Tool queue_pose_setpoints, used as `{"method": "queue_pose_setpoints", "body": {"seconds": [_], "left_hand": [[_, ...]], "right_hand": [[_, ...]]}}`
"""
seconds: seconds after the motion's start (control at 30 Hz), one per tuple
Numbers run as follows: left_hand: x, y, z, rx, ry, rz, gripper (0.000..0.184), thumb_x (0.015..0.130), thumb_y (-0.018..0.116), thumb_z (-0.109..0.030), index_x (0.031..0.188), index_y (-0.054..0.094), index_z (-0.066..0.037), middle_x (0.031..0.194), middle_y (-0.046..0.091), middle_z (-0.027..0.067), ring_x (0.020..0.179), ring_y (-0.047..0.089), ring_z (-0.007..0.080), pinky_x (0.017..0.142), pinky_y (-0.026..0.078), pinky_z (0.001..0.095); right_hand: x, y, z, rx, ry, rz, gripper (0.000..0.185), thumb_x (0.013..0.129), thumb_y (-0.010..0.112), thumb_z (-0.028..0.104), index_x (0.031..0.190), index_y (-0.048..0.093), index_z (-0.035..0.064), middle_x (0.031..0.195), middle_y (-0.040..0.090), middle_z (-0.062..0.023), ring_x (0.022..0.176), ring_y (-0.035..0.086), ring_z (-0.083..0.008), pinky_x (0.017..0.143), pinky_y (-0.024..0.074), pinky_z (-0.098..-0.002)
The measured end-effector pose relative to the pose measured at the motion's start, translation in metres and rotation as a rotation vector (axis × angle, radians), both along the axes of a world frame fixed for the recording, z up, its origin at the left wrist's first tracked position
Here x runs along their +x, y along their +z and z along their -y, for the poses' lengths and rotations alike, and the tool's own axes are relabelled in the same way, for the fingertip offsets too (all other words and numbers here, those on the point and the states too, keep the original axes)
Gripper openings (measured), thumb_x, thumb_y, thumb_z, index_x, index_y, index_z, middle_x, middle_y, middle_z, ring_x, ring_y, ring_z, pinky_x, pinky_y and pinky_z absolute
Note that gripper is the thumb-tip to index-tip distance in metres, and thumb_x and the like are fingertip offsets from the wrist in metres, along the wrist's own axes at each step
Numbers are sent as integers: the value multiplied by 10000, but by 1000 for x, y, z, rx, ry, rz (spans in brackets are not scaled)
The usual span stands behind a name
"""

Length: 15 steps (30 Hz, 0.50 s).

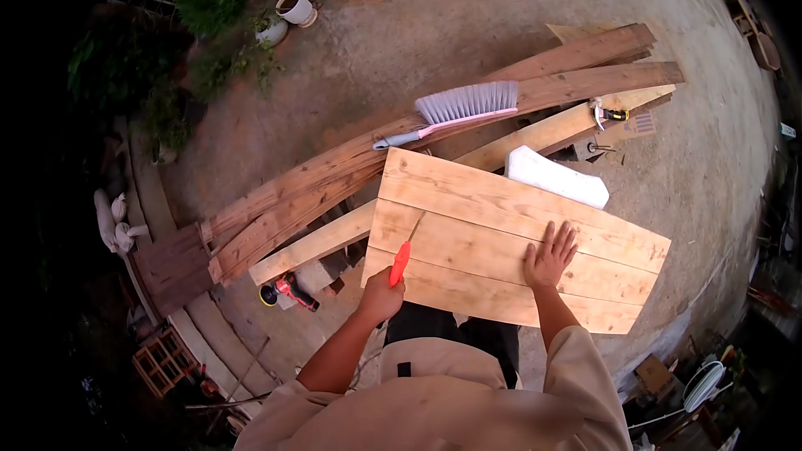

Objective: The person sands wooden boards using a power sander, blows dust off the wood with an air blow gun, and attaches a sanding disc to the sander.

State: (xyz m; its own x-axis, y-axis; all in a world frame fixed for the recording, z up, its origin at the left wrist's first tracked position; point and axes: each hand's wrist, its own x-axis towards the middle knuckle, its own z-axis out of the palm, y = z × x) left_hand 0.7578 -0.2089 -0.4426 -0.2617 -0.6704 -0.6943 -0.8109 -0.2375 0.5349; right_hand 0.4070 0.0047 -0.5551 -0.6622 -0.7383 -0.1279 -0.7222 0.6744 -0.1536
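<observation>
My left hand [381,295] is closed around the red handle of a thin-bladed tool [400,263]. Its narrow blade points up over the left part of a wooden panel [468,238] made of joined planks. Flat on the right part of that panel lies my right hand [551,260], fingers spread and holding nothing. Beyond the panel's upper edge sits a white block [557,177]. A brush [468,106] with pale bristles and a pink and grey handle rests on the long boards.
Long brown boards [585,85] run diagonally behind the panel, with a yellow-black tool [614,114] at their right. A red power tool [294,291] lies lower left on the concrete. Potted plants [271,29] stand at the upper left, and a wooden crate [164,361] lower left.
</observation>
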Motion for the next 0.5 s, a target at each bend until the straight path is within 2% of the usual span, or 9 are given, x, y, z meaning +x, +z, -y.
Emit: {"method": "queue_pose_setpoints", "body": {"seconds": [0.03,0.13,0.23,0.27,0.37,0.4,0.5], "left_hand": [[1,-2,-1,-15,-26,-10,131,923,615,-97,995,672,-3,914,738,246,879,731,431,793,571,470],[9,-16,4,-56,166,33,107,916,613,-95,972,667,-22,844,705,157,801,700,287,762,547,403],[4,-3,2,87,-33,-27,139,912,625,-112,994,677,-13,915,732,238,911,726,425,827,562,480],[11,-17,-1,36,85,-4,136,910,628,-109,995,674,-14,910,732,237,901,727,418,813,561,472],[4,-2,7,44,110,-13,131,911,630,-110,994,668,-17,900,729,235,891,726,415,802,559,468],[4,-2,0,111,24,-64,131,915,628,-114,994,663,-16,892,723,235,881,722,419,797,555,469],[-3,-4,-10,76,51,-40,134,922,620,-110,1000,664,-10,890,721,234,877,719,422,798,554,471]], "right_hand": [[0,-1,-1,-4,4,-1,750,1063,484,497,1697,324,127,1785,138,-241,1641,69,-493,1280,38,-688],[-2,-5,0,-7,7,-10,754,1069,469,504,1701,310,126,1784,137,-245,1639,73,-498,1279,40,-688],[-1,-2,-1,13,14,-10,754,1074,456,504,1706,296,123,1784,137,-246,1637,79,-501,1277,46,-691],[-1,-1,0,19,13,-10,754,1076,451,503,1707,292,122,1784,137,-246,1637,81,-502,1276,48,-693],[-1,-7,-3,9,29,-46,753,1079,439,500,1706,289,111,1783,139,-247,1636,84,-502,1276,53,-692],[-1,-5,-1,2,19,-31,753,1080,438,500,1706,288,109,1783,140,-247,1635,85,-503,1278,54,-690],[9,-3,12,-29,32,20,757,1080,436,500,1707,285,103,1783,141,-243,1636,88,-498,1285,59,-678]]}}
